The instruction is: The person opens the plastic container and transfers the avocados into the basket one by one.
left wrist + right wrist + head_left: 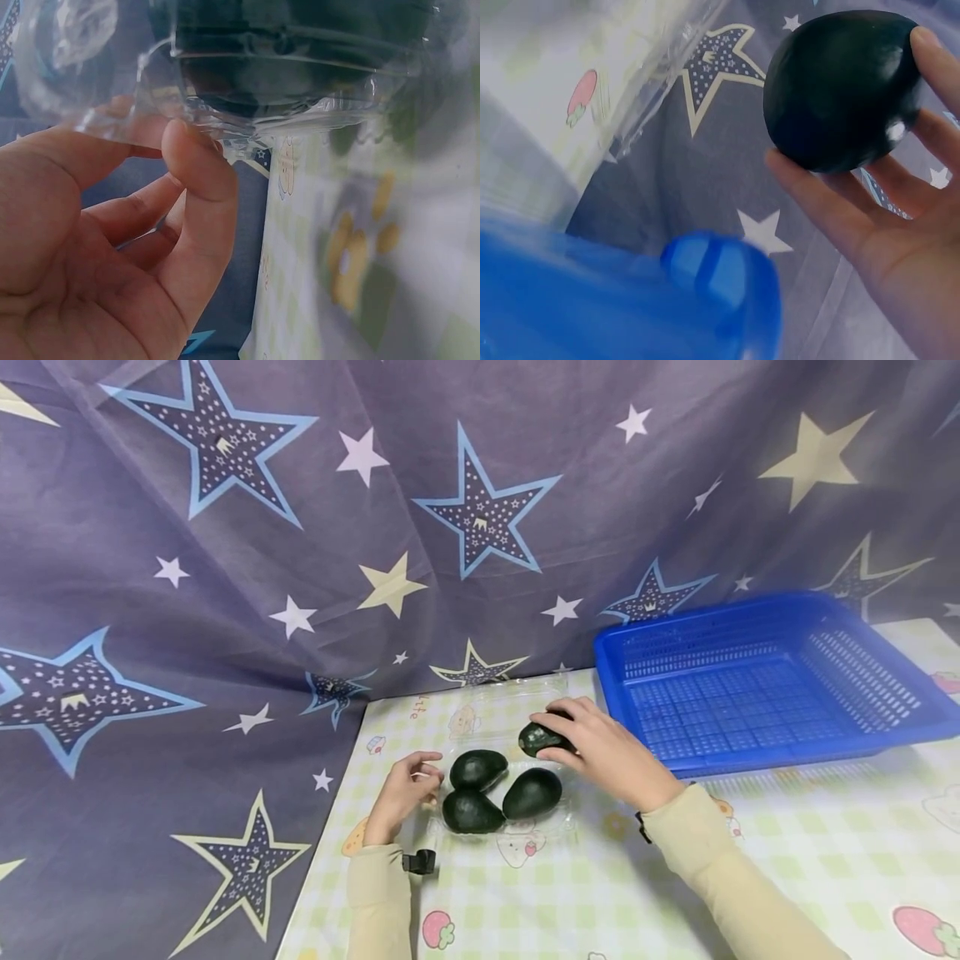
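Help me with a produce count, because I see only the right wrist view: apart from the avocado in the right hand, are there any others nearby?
Observer: Yes, three more avocados lie together in a clear plastic container.
Operator: Is anything at the left side of that container?
Observer: Yes, the left hand is there, with its fingers at the container's edge.
Operator: And what reaches into the lower left of my view?
Observer: A blue plastic basket; the head view shows it standing to the right of the container.
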`<state>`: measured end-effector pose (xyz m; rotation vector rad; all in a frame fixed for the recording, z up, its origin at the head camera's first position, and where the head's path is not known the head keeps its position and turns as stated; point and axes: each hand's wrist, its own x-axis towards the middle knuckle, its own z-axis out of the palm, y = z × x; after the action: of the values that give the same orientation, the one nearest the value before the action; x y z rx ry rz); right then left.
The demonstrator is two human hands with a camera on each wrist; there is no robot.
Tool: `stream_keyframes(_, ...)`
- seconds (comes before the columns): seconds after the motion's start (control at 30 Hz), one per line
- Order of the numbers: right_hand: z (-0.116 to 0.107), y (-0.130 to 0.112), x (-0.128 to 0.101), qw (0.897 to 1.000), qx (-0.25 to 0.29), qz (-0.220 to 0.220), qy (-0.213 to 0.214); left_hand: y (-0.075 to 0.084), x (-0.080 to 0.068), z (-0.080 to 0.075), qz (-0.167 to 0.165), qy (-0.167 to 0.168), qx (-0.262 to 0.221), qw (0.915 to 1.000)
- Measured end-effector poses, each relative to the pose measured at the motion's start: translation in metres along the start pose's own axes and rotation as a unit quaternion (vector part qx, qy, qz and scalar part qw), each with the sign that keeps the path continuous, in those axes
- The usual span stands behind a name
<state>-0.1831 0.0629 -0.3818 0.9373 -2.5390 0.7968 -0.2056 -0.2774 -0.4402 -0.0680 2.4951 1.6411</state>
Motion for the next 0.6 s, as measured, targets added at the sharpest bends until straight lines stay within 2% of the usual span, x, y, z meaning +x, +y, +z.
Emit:
stream_keyframes(0.23,-0.011,0.006,-0.007,1.000,-0.008,-0.010,0.022,0.002,-0.002,0.001,0.000,0.007,0.001,1.0000)
stream_keyframes(0.4,-0.021,0.013,-0.016,0.999,-0.017,0.001,0.031,0.004,-0.003,0.003,0.010,0.004,-0.001,0.9999)
stream_keyframes(0.6,-0.030,0.020,-0.023,0.999,-0.023,0.015,0.034,0.025,-0.017,0.003,0.006,-0.007,-0.002,1.0000)
